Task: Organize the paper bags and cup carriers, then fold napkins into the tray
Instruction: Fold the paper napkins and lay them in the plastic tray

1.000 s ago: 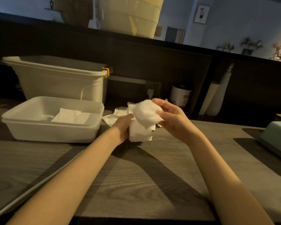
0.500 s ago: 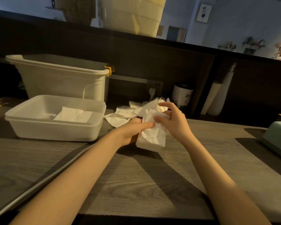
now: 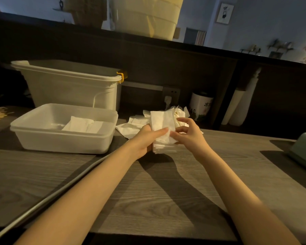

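Head view: a white napkin is held upright just above the wooden counter, between both hands. The left hand grips it from the left, thumb laid flat across the front face; the right hand pinches the right edge with thumb and forefinger, the other fingers spread loosely. The step in hand is judged to be a fold. For a clean result, the edges should be aligned before the crease is pressed, and the thin paper should be drawn flat, not tugged, since tearing seems likely. The tray, left of the left hand, already holds one folded napkin; loose napkins lie just behind the hands. Compared with one second ago, the bunched, rounded paper is now flattened into a tall panel, and the left thumb is brought across its front.
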The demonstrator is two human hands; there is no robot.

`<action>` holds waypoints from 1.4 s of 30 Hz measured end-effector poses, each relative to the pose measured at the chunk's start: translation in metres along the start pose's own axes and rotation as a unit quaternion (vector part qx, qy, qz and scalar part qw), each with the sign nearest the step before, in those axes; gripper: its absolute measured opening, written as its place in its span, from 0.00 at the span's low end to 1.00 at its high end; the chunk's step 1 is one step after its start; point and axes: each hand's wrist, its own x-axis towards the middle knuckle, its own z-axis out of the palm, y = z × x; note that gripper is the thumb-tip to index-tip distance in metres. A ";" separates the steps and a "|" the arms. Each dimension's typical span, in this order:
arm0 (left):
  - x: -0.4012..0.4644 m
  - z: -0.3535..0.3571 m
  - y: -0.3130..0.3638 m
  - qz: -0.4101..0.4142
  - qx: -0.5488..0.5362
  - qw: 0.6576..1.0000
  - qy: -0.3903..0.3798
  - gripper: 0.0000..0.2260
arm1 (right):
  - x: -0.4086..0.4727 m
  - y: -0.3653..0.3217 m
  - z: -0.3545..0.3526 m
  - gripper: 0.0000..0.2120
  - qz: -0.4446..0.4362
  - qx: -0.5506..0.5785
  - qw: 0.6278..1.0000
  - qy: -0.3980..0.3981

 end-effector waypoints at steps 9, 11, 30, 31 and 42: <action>0.003 0.002 -0.003 0.021 0.070 0.997 0.014 0.26 | -0.005 -0.005 0.002 0.30 0.100 0.007 0.984 -0.147; 0.002 0.005 -0.003 0.024 0.037 0.999 0.020 0.22 | -0.009 -0.006 0.005 0.21 0.081 -0.037 0.979 -0.182; 0.014 -0.019 -0.023 0.115 0.270 0.956 0.020 0.25 | -0.002 0.026 -0.012 0.44 0.089 0.037 0.982 -0.162; 0.014 -0.017 -0.024 0.118 0.273 0.954 0.022 0.25 | -0.003 0.026 -0.010 0.45 0.080 0.030 0.984 -0.156; 0.018 -0.019 -0.026 0.159 0.289 0.942 0.066 0.28 | -0.004 0.031 -0.004 0.45 0.061 -0.027 0.987 -0.144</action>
